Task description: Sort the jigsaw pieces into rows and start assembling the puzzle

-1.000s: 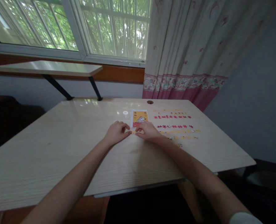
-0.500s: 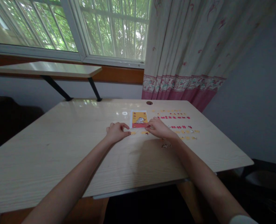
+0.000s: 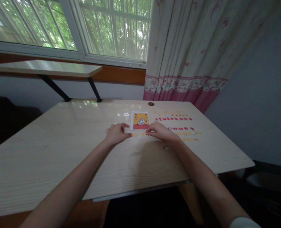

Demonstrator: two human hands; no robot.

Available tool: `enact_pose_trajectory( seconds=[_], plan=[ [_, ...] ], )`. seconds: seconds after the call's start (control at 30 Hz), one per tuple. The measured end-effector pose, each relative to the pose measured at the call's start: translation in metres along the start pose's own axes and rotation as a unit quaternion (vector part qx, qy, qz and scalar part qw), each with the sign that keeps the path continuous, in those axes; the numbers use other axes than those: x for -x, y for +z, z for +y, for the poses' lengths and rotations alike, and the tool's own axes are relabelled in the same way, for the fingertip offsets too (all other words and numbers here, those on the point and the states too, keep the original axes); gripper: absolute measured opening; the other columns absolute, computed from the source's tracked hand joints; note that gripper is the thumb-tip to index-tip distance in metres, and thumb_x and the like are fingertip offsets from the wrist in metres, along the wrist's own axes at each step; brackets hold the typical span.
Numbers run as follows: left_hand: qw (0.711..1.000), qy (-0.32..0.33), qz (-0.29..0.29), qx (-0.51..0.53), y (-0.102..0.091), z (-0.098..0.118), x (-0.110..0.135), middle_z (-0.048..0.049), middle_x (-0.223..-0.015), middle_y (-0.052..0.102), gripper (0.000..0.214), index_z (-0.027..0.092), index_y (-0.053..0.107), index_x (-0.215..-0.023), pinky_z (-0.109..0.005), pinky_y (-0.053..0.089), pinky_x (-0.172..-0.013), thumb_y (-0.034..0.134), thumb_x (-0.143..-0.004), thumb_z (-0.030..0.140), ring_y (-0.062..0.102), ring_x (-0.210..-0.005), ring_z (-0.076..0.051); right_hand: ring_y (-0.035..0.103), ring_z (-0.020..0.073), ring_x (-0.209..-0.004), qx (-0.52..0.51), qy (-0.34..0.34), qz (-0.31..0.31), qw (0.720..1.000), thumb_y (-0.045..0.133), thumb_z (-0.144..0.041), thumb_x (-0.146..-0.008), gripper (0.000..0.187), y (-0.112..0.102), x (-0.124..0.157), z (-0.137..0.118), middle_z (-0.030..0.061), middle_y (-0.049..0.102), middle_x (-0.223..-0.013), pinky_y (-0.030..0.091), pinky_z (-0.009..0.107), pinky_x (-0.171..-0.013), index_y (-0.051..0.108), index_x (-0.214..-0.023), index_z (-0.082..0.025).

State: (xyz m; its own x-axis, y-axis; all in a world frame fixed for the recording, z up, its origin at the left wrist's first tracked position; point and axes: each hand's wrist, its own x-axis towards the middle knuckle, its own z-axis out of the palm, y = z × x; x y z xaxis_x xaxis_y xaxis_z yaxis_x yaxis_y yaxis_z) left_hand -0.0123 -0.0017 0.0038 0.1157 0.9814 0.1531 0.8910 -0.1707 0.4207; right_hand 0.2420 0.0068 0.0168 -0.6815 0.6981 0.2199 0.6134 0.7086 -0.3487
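My left hand [image 3: 117, 134] rests on the desk with thumb and index finger apart, its thumb tip at the edge of a yellow puzzle piece [image 3: 134, 135]. Opposite it, my right hand [image 3: 161, 130] has its fingertips pinched at another yellow puzzle piece [image 3: 143, 134], which lies flat or nearly so. A narrow gap seems to separate these two pieces. Just beyond both hands is a picture card [image 3: 141, 126] with a white cartoon animal on orange and red. My right hand and forearm cover part of the loose pieces.
Rows of red puzzle pieces [image 3: 176, 119] and yellow pieces [image 3: 190, 139] lie right of the card. A few dark-outlined pieces [image 3: 167, 147] sit near my right wrist. A raised shelf [image 3: 66, 68] stands at the desk's back left, beside a cable hole [image 3: 151, 104].
My right fingertips have shifted slightly down and left with the yellow puzzle piece, closer to the other piece. My left hand stays almost in place. The whole view has shifted slightly.
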Motion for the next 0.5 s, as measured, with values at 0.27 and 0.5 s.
enact_pose_trajectory(
  seconds=[0.27, 0.5],
  plan=[
    [1.000, -0.024, -0.012, 0.007, -0.0039, 0.0042, -0.0007, -0.0065, -0.075, 0.063, 0.050, 0.026, 0.063, -0.098, -0.046, 0.037, -0.070, 0.066, -0.057, 0.056, 0.052, -0.085, -0.033, 0.055, 0.0147, -0.083, 0.000, 0.016, -0.004, 1.000, 0.060, -0.023, -0.080, 0.013, -0.0009, 0.0007, -0.0008, 0.0038, 0.068, -0.086, 0.037, 0.027, -0.079, 0.069, -0.088, -0.018],
    [1.000, -0.015, 0.003, -0.003, -0.0015, 0.0003, -0.0049, -0.0064, -0.074, 0.063, 0.053, 0.026, 0.064, -0.096, -0.043, 0.038, -0.067, 0.068, -0.054, 0.058, 0.054, -0.081, -0.031, 0.055, 0.0154, -0.082, 0.005, 0.021, -0.003, 1.000, 0.060, -0.021, -0.079, 0.012, -0.0015, 0.0006, -0.0027, 0.0039, 0.068, -0.084, 0.037, 0.027, -0.078, 0.069, -0.086, -0.018]
  ],
)
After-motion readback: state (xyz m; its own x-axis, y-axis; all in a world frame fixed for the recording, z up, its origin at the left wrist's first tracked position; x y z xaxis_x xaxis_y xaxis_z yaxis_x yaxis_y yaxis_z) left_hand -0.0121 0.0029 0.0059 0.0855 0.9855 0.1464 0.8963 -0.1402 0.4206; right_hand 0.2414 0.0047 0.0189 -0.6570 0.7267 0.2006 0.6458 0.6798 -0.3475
